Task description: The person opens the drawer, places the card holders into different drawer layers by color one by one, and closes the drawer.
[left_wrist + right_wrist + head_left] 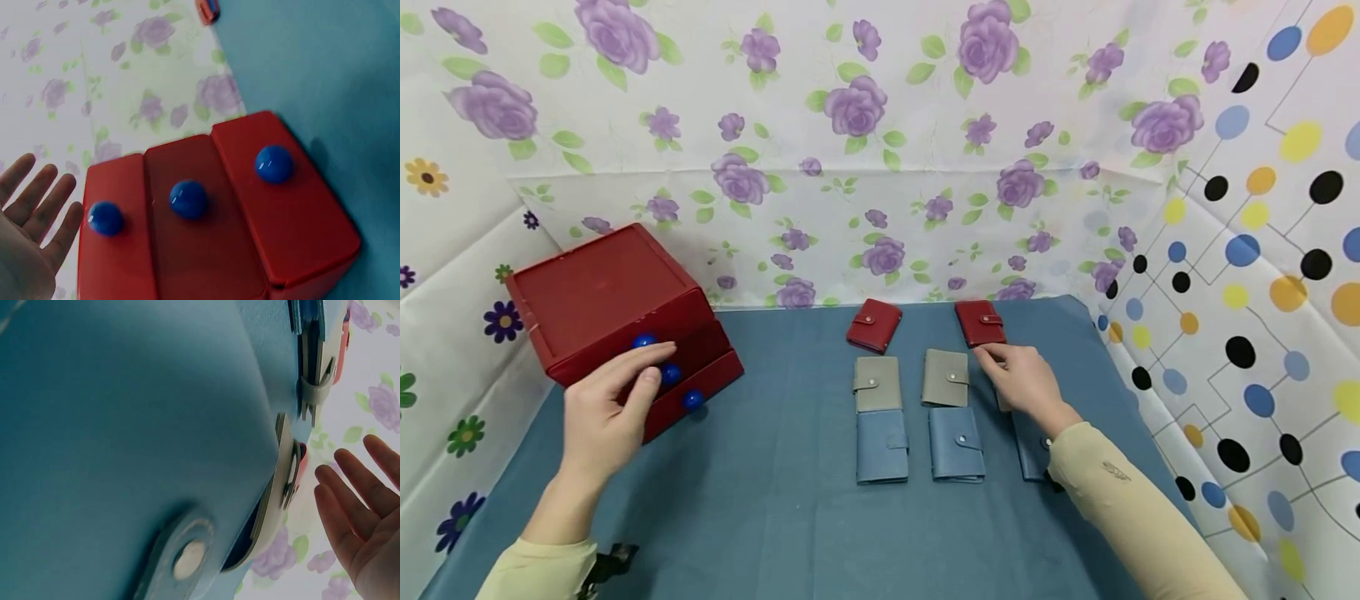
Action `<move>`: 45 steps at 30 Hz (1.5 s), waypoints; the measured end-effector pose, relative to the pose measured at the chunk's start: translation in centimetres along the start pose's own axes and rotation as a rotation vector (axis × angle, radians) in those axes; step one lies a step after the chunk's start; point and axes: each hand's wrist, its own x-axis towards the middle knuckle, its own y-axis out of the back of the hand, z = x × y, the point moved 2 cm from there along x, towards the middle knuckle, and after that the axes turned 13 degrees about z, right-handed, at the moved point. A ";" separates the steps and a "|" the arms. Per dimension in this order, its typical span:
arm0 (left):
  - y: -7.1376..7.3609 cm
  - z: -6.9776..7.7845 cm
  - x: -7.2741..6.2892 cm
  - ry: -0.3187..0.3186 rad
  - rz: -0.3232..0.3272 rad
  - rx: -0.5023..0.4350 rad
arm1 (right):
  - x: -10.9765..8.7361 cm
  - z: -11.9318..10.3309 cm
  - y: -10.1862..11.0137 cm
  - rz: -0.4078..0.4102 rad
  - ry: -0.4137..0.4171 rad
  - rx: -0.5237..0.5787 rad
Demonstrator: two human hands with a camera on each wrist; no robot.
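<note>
Red drawer box point(606, 271) stands on the table's point(760, 508) left — the left hand point(602, 412), fingers apart, before its blue knobs point(693, 401); the right hand point(1024, 379), fingers extended, is just beside the rightmost red wallet point(977, 322).

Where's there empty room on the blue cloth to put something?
A wide bare patch of blue cloth lies between the red drawer box and the blue wallets. Another lies in front of those wallets. It's crowded around the right hand, with grey wallets and a red wallet close by, and by the blue knobs, near the left hand.
</note>
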 end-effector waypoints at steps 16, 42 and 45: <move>5.9 -1.2 2.2 0.194 0.366 0.225 | -0.7 1.3 0.8 0.032 0.006 0.006; 6.0 -7.4 2.3 1.236 0.196 -0.193 | -0.9 1.4 0.4 0.034 0.017 0.007; 5.7 -7.7 2.5 1.233 0.167 -0.183 | -0.9 1.4 0.5 0.039 0.021 0.007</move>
